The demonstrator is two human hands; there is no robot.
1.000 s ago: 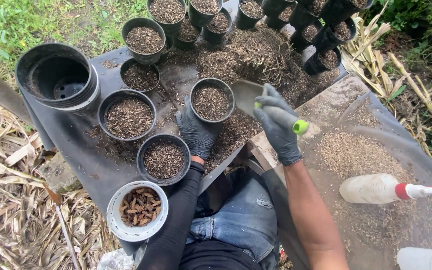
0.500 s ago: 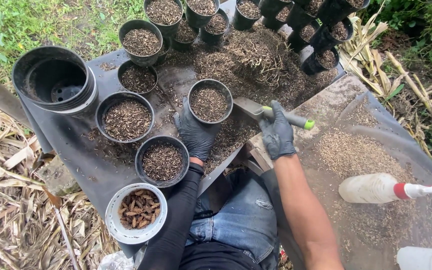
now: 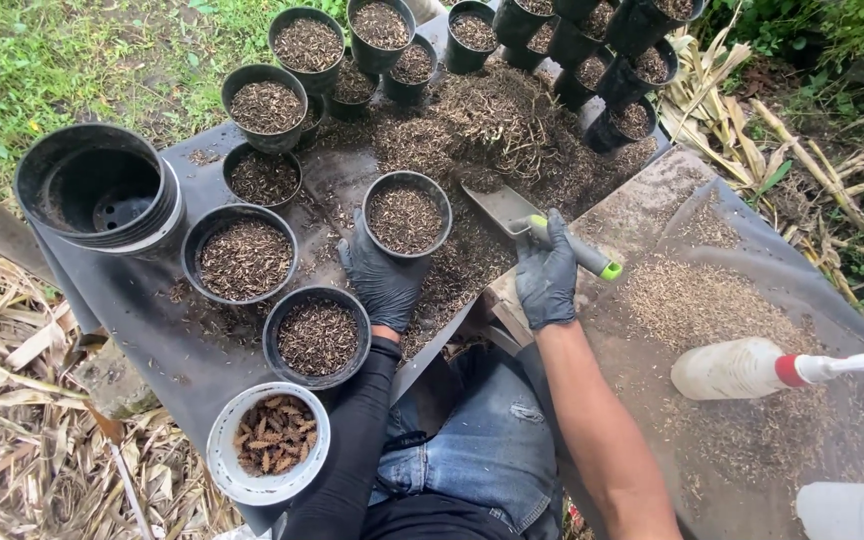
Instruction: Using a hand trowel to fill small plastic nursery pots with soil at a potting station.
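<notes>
The left hand [image 3: 382, 280], in a dark glove, wraps around the near side of a black pot [image 3: 406, 214] filled with coarse brown mix, fingers curled against its wall and gripping it. The pot stands upright on the bench [image 3: 142, 320], near the middle of the dark sheet that covers it. The right hand [image 3: 547, 275], also gloved, is clenched around the handle of a trowel [image 3: 537, 225]; the handle's green end sticks out past the hand to the right, and the grey blade points up and left, lying at the edge of the heap of mix [image 3: 497, 130], just right of the pot.

Three more filled pots sit left of the held one: a large pot [image 3: 244, 258], a front pot [image 3: 317, 336] just beside the left wrist, and a small pot [image 3: 264, 176] behind them. A stack of empty pots [image 3: 100, 195] stands at the bench's left end. A white tub [image 3: 270, 452] with brown, knobbly pieces sits at the near edge. More filled pots ring the heap at the far side. To the right, a spray bottle [image 3: 742, 368] with a red and white nozzle lies on a clear plastic sheet [image 3: 752, 260] dusted with mix. Grass and dry leaves surround the bench.
</notes>
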